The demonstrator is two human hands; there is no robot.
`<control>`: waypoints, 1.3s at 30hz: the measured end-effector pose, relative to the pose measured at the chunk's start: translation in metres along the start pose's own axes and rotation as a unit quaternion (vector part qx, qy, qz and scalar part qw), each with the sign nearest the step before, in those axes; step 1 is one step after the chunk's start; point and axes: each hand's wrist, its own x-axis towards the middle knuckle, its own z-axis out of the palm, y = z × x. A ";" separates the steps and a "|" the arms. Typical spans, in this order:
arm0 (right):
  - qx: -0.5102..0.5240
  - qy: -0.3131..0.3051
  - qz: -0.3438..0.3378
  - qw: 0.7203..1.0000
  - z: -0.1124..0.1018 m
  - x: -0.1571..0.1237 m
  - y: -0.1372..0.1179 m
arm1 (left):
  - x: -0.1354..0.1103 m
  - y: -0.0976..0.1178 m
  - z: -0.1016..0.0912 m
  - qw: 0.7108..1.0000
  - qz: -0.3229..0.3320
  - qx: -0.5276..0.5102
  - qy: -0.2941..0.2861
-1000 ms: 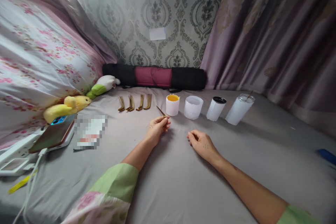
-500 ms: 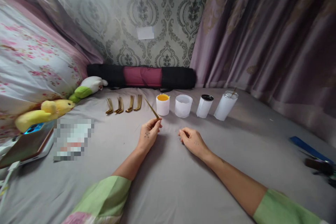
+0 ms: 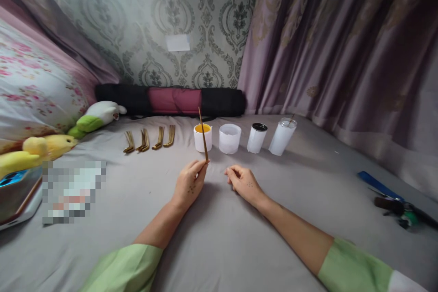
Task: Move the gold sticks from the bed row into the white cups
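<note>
Pinched between the thumb and fingers of my left hand (image 3: 190, 183) is a slim golden-brown stick (image 3: 204, 139), held nearly upright. It crosses in front of a white cup with yellow inside (image 3: 200, 142). Loosely curled on the grey sheet, my right hand (image 3: 245, 182) shows nothing in its fingers. Beyond it stand a wide white cup (image 3: 229, 141), a white can with a dark inside (image 3: 257, 139) and a tall white-wrapped glass (image 3: 282, 139) with a thin stick in it. Several bundles of bent golden sticks (image 3: 159, 138) lie to the left of the cups.
On the left are plush toys (image 3: 51, 145), a phone (image 3: 20, 191) and a blurred-out flat item (image 3: 73, 194). A black and maroon roll (image 3: 174, 100) lies along the wall. A blue strip (image 3: 379, 185) and dark items (image 3: 393, 205) lie at right.
The stick in my left hand has swung from leaning left to nearly upright. The view has turned, so the surroundings appear shifted left. My right hand keeps its curled pose.
</note>
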 end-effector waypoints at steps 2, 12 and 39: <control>0.009 0.001 0.001 1.000 -0.001 0.000 -0.001 | -0.001 0.000 0.001 1.000 0.016 0.024 0.001; 0.084 0.012 -0.015 0.996 -0.002 -0.002 -0.011 | -0.005 -0.001 -0.002 0.982 0.121 0.142 -0.030; 0.239 0.018 -0.004 0.971 -0.002 -0.001 -0.019 | -0.004 0.007 -0.007 0.934 0.188 0.268 -0.145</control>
